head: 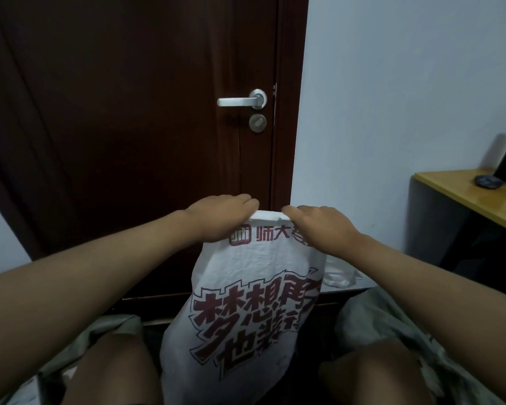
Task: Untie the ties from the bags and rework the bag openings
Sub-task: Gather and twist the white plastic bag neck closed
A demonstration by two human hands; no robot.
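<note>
The bag (246,311) stands between the person's knees before the door (129,127), both hands (219,217) at its top edge, the counter (468,191) to its right.

— What sort of place is this?
— An indoor room, a home or an office; which one cannot be told. A dark brown wooden door (129,127) with a silver lever handle (241,99) and a round lock (257,123) stands shut.
— Anything else?
— Plain pale walls (392,97), and a desk with a yellow top (462,194) at the right.
</note>
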